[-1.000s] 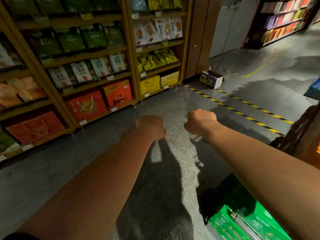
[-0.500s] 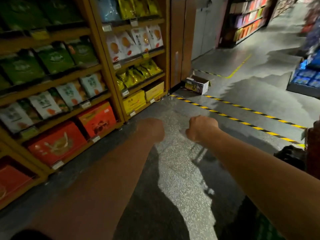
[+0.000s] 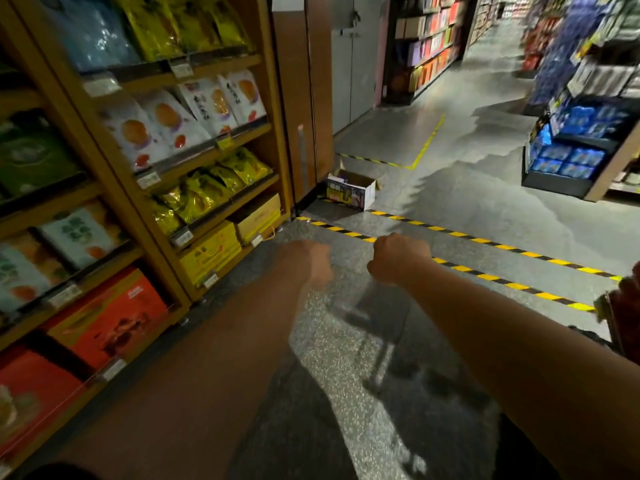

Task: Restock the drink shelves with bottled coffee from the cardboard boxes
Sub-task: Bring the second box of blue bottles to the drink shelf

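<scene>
My left hand [image 3: 311, 263] and my right hand [image 3: 398, 259] are stretched out side by side at chest height over the aisle floor. Both are curled into fists with the backs up, and nothing shows inside either fist. A small open cardboard box [image 3: 351, 192] with printed sides sits on the floor ahead, against the end of the wooden shelf unit. What it holds is hidden. No bottled coffee and no drink shelf is in view.
Wooden shelves [image 3: 214, 147] of snack bags and gift boxes line the left side. Yellow-and-black floor tape [image 3: 485, 271] crosses the aisle ahead. A blue product display [image 3: 575, 157] stands at the right. A brown object [image 3: 623, 323] pokes in at the right edge.
The view has advanced down the aisle and swung right; the shelves slid left and the floor box came closer. The green box at lower right left view. Both fists stayed curled.
</scene>
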The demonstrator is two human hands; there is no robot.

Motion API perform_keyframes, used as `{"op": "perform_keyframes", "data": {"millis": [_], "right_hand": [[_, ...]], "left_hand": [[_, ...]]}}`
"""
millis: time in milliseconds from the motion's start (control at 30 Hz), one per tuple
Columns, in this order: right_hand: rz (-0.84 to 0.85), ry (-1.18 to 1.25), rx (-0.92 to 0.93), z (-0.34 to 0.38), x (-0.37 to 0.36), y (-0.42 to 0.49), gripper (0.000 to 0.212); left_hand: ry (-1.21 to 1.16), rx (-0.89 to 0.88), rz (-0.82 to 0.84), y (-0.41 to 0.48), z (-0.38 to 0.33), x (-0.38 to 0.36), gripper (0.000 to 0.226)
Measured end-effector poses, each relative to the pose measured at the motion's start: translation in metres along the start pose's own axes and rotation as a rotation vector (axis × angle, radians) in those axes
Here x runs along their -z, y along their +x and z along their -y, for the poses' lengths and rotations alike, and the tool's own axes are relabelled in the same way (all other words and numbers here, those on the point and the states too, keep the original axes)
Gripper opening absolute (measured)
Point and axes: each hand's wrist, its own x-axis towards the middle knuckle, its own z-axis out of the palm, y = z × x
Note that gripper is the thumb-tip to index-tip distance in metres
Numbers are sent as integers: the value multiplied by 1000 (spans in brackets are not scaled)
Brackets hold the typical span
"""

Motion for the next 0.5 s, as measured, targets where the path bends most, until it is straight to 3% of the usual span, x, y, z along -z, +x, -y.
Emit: {"op": "perform_keyframes", "data": {"millis": [200,367,500], "right_hand": [[-20,-41,30,-30,19,132,24],[17,-35,44,-35,17,242,25],[-2,-14,48,-38,18,341,24]], "left_hand": [[-66,13,-30,124,3,43,36],[-37,3,-34,223,20,66,26],[36,-21,-31,323,39,89,31]]}}
